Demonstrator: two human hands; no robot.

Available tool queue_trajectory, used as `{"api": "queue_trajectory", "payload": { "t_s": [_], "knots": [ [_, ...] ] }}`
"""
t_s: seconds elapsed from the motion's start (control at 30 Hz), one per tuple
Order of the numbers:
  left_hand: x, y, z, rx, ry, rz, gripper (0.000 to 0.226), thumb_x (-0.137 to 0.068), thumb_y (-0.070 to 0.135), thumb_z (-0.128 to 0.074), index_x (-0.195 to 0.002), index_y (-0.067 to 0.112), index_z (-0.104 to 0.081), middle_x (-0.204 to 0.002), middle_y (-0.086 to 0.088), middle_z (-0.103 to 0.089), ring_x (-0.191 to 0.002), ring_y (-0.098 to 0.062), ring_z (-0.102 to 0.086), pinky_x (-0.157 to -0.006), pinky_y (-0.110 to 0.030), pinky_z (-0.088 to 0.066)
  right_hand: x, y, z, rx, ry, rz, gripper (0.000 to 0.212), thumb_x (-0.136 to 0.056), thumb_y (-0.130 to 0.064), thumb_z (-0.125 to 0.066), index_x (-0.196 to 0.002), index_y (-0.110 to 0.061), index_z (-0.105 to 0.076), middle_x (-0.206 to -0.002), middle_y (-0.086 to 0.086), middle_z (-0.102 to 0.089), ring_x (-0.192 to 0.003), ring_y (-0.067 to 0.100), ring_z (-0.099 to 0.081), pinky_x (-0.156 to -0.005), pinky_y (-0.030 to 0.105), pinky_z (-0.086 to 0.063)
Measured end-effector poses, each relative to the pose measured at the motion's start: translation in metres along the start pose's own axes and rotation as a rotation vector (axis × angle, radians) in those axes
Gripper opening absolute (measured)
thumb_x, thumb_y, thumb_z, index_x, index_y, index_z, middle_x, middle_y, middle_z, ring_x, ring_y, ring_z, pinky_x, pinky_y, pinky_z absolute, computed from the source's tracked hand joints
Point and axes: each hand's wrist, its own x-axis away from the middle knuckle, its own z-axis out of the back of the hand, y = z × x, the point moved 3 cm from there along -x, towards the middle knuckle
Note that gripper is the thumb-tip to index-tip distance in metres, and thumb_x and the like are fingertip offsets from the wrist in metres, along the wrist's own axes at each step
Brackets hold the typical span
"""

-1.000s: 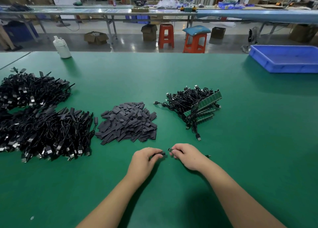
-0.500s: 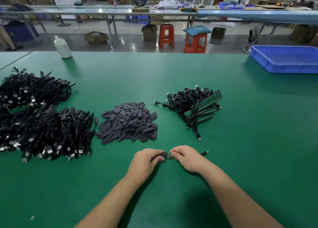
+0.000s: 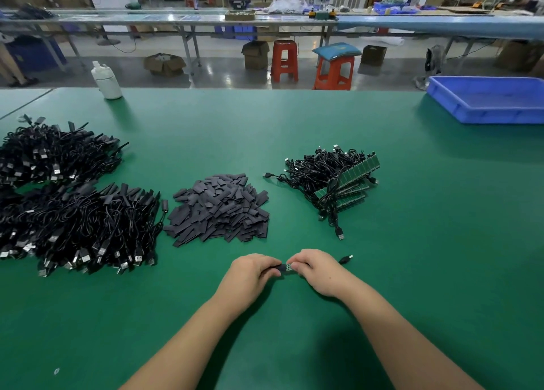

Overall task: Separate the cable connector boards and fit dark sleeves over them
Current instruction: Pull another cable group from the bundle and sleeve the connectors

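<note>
Just in front of the pile of dark sleeves (image 3: pixel 219 208), both hands meet low over the green table (image 3: pixel 412 257). Left hand (image 3: pixel 250 273): fingers curled, pinching a dark sleeve (image 3: pixel 279 267). Right hand (image 3: pixel 319 270): fingers curled, pinching a small green connector board (image 3: pixel 288 267) whose exposed end sits at the sleeve mouth, touching it. A cable plug (image 3: pixel 346 259) protrudes behind the right hand. Right of the sleeve pile lies a bundle of cables with joined green boards (image 3: pixel 338 180). Left of the sleeve pile lie two heaps of black cables (image 3: pixel 73 222). Far right of the pile stands a blue tray (image 3: pixel 485 116).
</note>
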Motion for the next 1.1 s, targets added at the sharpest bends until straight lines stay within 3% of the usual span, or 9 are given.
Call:
{"api": "queue_trajectory", "payload": {
  "t_s": [0.23, 0.33, 0.4, 0.53, 0.67, 0.8, 1.1],
  "knots": [
    [-0.003, 0.012, -0.004, -0.107, -0.019, -0.038, 0.022, -0.096, 0.034, -0.058, -0.114, 0.027, -0.069, -0.098, 0.006, -0.070, -0.094, -0.013, -0.061, -0.085, -0.031, -0.048, -0.001, -0.002, -0.002, -0.072, 0.004, 0.025, 0.024, -0.101, -0.024, -0.051, -0.114, -0.023, -0.071, -0.099, 0.002, -0.071, -0.097, 0.024, -0.063, -0.089, 0.032, -0.049],
    [-0.002, 0.014, -0.004, -0.239, -0.031, -0.050, 0.024, -0.097, 0.042, -0.051, -0.115, 0.032, -0.065, -0.097, 0.006, -0.068, -0.093, -0.014, -0.060, -0.081, -0.035, -0.048, 0.001, -0.005, -0.002, -0.121, 0.033, 0.022, 0.034, -0.099, -0.023, -0.054, -0.132, -0.023, -0.061, -0.102, -0.003, -0.072, -0.099, 0.017, -0.063, -0.096, 0.031, -0.047],
    [-0.003, 0.016, -0.005, -0.283, -0.059, -0.041, 0.024, -0.097, 0.045, -0.049, -0.111, 0.032, -0.064, -0.094, 0.005, -0.067, -0.090, -0.016, -0.061, -0.078, -0.037, -0.048, 0.004, -0.007, -0.002, -0.141, 0.049, 0.030, 0.047, -0.099, -0.024, -0.055, -0.145, -0.025, -0.046, -0.093, -0.009, -0.069, -0.097, 0.014, -0.061, -0.099, 0.031, -0.043],
    [-0.005, 0.017, -0.007, -0.171, -0.069, 0.006, 0.021, -0.096, 0.040, -0.055, -0.109, 0.032, -0.069, -0.089, 0.001, -0.065, -0.086, -0.021, -0.061, -0.078, -0.037, -0.047, 0.008, -0.014, -0.001, -0.131, 0.048, 0.060, 0.049, -0.100, -0.023, -0.054, -0.147, -0.024, -0.043, -0.097, -0.008, -0.069, -0.102, 0.013, -0.061, -0.102, 0.030, -0.041],
    [-0.006, 0.011, -0.004, -0.128, 0.004, 0.037, 0.022, -0.095, 0.035, -0.060, -0.112, 0.025, -0.071, -0.096, 0.003, -0.070, -0.090, -0.018, -0.062, -0.081, -0.030, -0.046, 0.009, -0.012, 0.007, 0.015, 0.042, 0.031, 0.035, -0.101, -0.032, -0.050, -0.133, -0.022, -0.058, -0.118, -0.004, -0.069, -0.115, 0.017, -0.058, -0.102, 0.029, -0.039],
    [-0.005, 0.010, -0.005, -0.108, 0.026, 0.044, 0.022, -0.094, 0.033, -0.061, -0.110, 0.020, -0.070, -0.099, 0.004, -0.071, -0.092, -0.016, -0.062, -0.082, -0.027, -0.045, 0.009, -0.013, 0.007, 0.030, 0.037, 0.015, 0.027, -0.101, -0.033, -0.049, -0.116, -0.022, -0.069, -0.108, -0.002, -0.072, -0.105, 0.020, -0.061, -0.092, 0.027, -0.039],
    [0.001, 0.012, -0.006, -0.118, 0.067, -0.047, 0.019, -0.095, 0.027, -0.062, -0.108, 0.016, -0.071, -0.098, 0.002, -0.073, -0.090, -0.019, -0.064, -0.081, -0.035, -0.049, 0.010, -0.009, 0.002, -0.043, 0.100, -0.045, 0.023, -0.095, -0.034, -0.052, -0.104, -0.026, -0.072, -0.097, -0.003, -0.071, -0.100, 0.021, -0.059, -0.094, 0.029, -0.042]
  ]
}}
